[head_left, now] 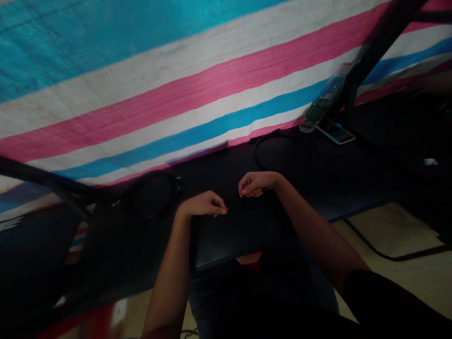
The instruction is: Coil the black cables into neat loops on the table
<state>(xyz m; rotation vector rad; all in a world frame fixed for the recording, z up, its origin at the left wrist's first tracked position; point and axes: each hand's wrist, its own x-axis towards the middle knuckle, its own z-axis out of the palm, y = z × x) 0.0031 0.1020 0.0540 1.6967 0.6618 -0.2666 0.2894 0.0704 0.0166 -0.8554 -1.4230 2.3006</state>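
Observation:
Above the black table, my left hand is closed, thumb and fingertips pinched together and pointing right. My right hand is a little farther right and higher in the view, its fingers curled inward and closed. A short gap separates the two hands. Whether either hand holds some small thing cannot be made out in the dim, slightly blurred picture. A coiled black cable lies left of my left hand, and a second loop of black cable lies beyond my right hand.
A clear plastic bottle with a green label leans at the table's back, beside a phone. Striped sheeting hangs behind the table. Dark metal bars slope at both sides. A small white item lies far right.

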